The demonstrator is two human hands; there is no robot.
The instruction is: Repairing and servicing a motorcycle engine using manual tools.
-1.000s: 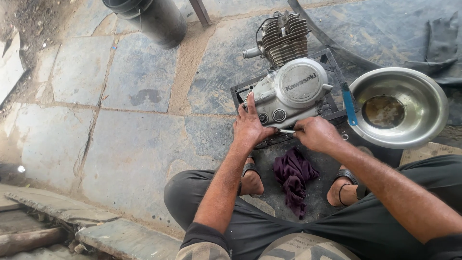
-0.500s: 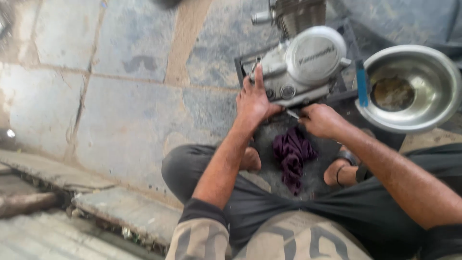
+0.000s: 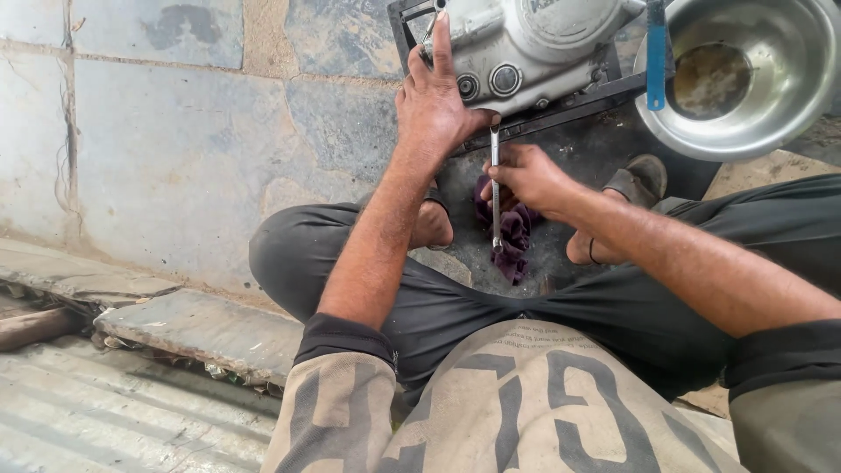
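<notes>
A silver motorcycle engine (image 3: 526, 44) sits on a black metal frame (image 3: 569, 101) at the top of the head view. My left hand (image 3: 435, 105) presses flat on the engine's lower left side, index finger pointing up. My right hand (image 3: 526, 180) grips a slim metal wrench (image 3: 495, 188) held upright, its upper end at the engine's lower edge. Below the wrench lies a dark purple rag (image 3: 512, 236) on the ground between my feet.
A steel bowl (image 3: 771, 96) with dirty liquid stands at the upper right, a blue-handled tool (image 3: 656, 52) resting across its rim. I squat on a stone slab floor (image 3: 193, 166). Corrugated metal sheet (image 3: 96, 412) and a stone ledge (image 3: 201, 324) lie at the lower left.
The view has tilted down and closer, so the engine top has left the frame. My right hand has turned the wrench upright under the engine; my left hand stays pressed on the casing.
</notes>
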